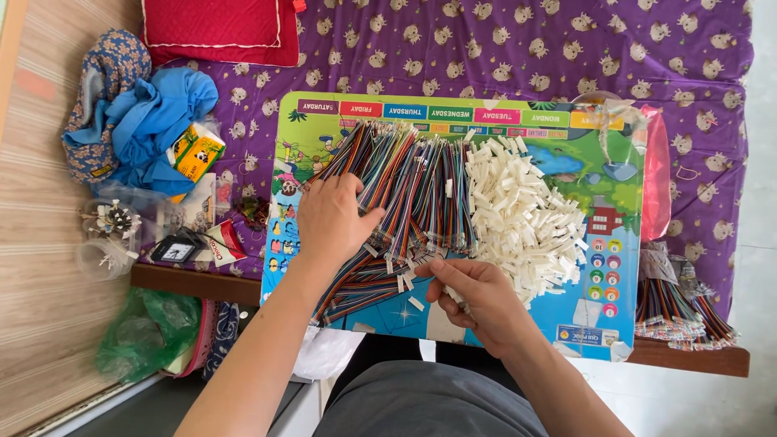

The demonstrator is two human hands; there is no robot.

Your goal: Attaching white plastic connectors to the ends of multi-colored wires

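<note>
Right hand (477, 298) grip pinching white connector (450, 296), left hand (333, 218) spread flat on ribbon wires (405, 190)

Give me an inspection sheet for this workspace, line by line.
Surface: colourful printed board on a purple patterned cloth.
Job's things: multicoloured ribbon wires; pile of white plastic connectors.
Clutter: blue cloth, yellow box, red cushion, green bag.
Grippers: left hand flat on the wires; right hand fingers pinching a connector.
Cables: second wire bundle at the right edge.
Surroundings: wooden floor.
</note>
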